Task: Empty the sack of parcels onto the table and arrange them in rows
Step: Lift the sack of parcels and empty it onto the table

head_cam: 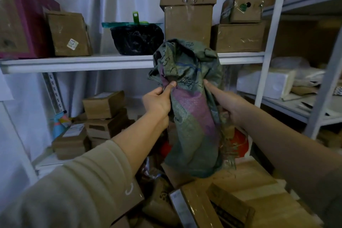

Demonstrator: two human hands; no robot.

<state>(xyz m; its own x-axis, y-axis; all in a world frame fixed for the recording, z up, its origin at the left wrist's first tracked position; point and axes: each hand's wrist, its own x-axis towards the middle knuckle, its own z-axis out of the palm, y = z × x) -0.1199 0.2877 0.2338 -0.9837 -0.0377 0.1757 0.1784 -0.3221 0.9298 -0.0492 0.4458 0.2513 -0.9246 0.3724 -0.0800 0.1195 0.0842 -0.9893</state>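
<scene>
Woven green-and-purple sack [190, 109] bunched up between both my hands, lifted upright in front of me. My left hand [157, 102] has the cloth pinched, thumb pressed along the fabric and fingers curled behind it. My right hand [227, 102] grips the other side, thumb stretched up against the sack, the rest of the fingers tucked behind where I can't see them. Above my grip the sack crumples into a loose knot of folds; below it, the open frayed end hangs down, just above the parcels [212, 203] heaped underneath my arms, brown cardboard boxes lying every which way, something red [239, 143] showing beside the sack's lower right edge. Farther out past my left hand, more small boxes [103, 104] stacked low. Beyond the sack's top, a white shelf [74, 63] carries brown cartons and a black bag [137, 40] under a teal lid.
</scene>
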